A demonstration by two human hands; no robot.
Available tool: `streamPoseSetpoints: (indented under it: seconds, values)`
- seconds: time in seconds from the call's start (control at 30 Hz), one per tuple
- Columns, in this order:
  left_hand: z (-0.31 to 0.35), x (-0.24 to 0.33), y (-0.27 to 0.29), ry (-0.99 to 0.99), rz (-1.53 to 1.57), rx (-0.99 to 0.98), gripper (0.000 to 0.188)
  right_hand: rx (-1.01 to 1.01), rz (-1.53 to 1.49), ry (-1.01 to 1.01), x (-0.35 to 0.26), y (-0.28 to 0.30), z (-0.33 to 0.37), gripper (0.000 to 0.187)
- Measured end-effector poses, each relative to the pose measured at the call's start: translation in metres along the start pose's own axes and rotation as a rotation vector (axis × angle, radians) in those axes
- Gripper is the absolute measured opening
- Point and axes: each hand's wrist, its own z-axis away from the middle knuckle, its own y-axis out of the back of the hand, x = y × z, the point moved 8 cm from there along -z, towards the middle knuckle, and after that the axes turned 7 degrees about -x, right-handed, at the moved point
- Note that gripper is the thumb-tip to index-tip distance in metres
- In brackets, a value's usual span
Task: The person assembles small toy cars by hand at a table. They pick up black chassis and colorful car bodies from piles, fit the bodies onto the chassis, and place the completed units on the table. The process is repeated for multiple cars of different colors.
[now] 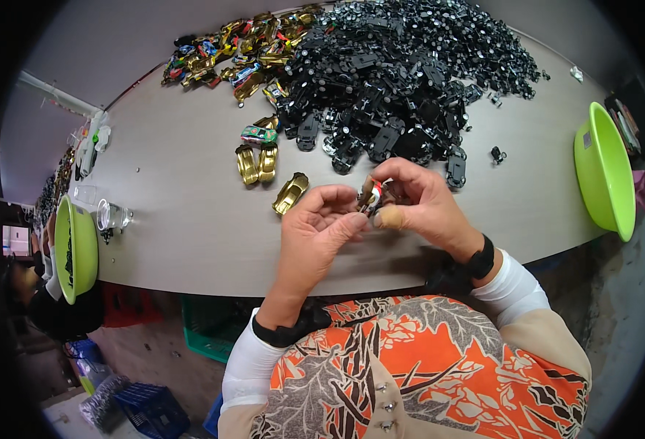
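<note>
Both hands meet above the near part of the table, holding a small toy car (374,193) with red and white showing; the fingers cover most of it. My left hand (319,230) pinches its left side between thumb and fingers. From the right, my right hand (426,208) grips the other side, its thumb wrapped in a tan plaster. A gold toy car body (291,194) lies just left of my left hand. Farther off sit two more gold bodies (257,164) and a green toy car body (258,134). Beyond my hands, black car chassis (385,139) lie heaped.
Coloured and gold car bodies (246,51) are piled at the far left of the table (183,219). A green basin (605,172) stands at the right edge, another green basin (77,249) at the left beside a glass (112,216). One small black part (498,154) lies apart at right.
</note>
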Motion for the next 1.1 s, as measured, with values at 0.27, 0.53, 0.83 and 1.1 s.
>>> streamPoseSetpoints:
  seconds: [0.27, 0.53, 0.83, 1.1]
  values:
    - [-0.009, -0.003, -0.022, -0.012, -0.068, -0.114, 0.022, 0.148, -0.078, 0.005, -0.001, 0.008, 0.006, 0.032]
    - [-0.018, 0.035, -0.002, -0.283, -1.050, -0.016, 0.030, 0.109, 0.982, 0.048, -0.046, 0.032, 0.022, 0.027]
    - [-0.034, 0.012, -0.033, -0.178, -1.163, -0.079, 0.032, -0.006, 1.244, -0.071, -0.023, 0.019, 0.026, 0.021]
    - [-0.031, -0.025, -0.025, 0.088, 0.101, -0.035, 0.026, 0.060, 0.172, -0.125, -0.008, 0.017, 0.016, 0.024]
